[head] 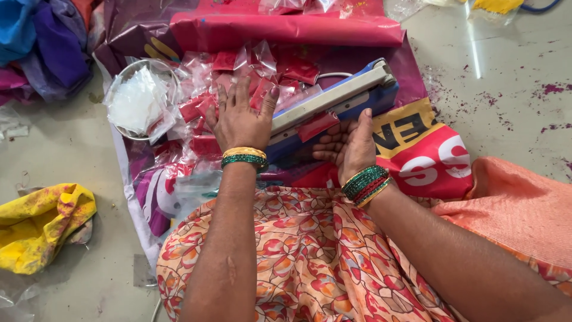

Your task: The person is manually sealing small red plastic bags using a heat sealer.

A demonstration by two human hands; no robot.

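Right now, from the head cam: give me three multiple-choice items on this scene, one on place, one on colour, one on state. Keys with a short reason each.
1. Where does the left hand rest?
A. on the pile of red sachets
B. on the yellow cloth
C. on the bare floor

2. What colour is the base of the heat sealer?
A. green
B. blue
C. black

3. How does the sealer's arm stand?
A. lifted upright
B. taken off
C. down on a red sachet

Keys:
1 A, its palm lies flat on the sachets beside the sealer.
2 B, blue shows under the pale arm.
3 C, the arm lies low with the sachet poking out by the right hand.
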